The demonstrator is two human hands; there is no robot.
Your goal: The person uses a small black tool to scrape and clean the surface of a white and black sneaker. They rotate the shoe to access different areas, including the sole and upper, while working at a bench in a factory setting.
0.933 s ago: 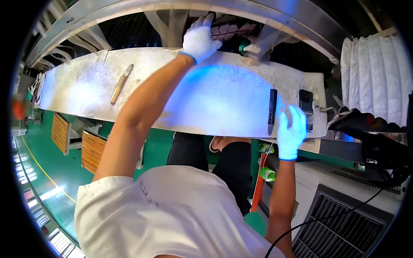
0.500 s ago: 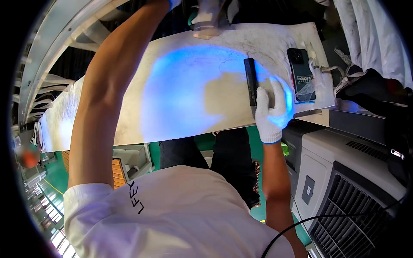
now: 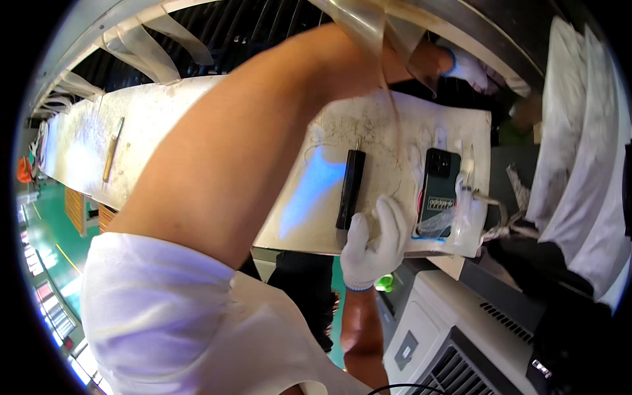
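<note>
My left arm stretches across the board, and its hand, in a white glove with a blue cuff [image 3: 466, 70], is far off at the upper right under clear plastic strips [image 3: 415, 49]. What its fingers do there is not clear. Near the front edge, my right hand [image 3: 376, 247] is gloved in white with its fingers apart and nothing in them. Just beyond its thumb lies a black-handled tool [image 3: 351, 189] with a thin metal tip. Both lie at the pale, stained work board [image 3: 276, 227]. To the right of that hand is a dark phone [image 3: 438, 191].
A knife-like tool with a wooden handle [image 3: 110, 157] lies on the board's left part. Dark rollers [image 3: 263, 26] run behind the board. White cloth [image 3: 566, 131] hangs at the right, above a grey machine with a grille [image 3: 454, 362].
My left arm has swung to the right, its hand now at the far upper right. The view has shifted, and my right hand stays open beside the black-handled tool.
</note>
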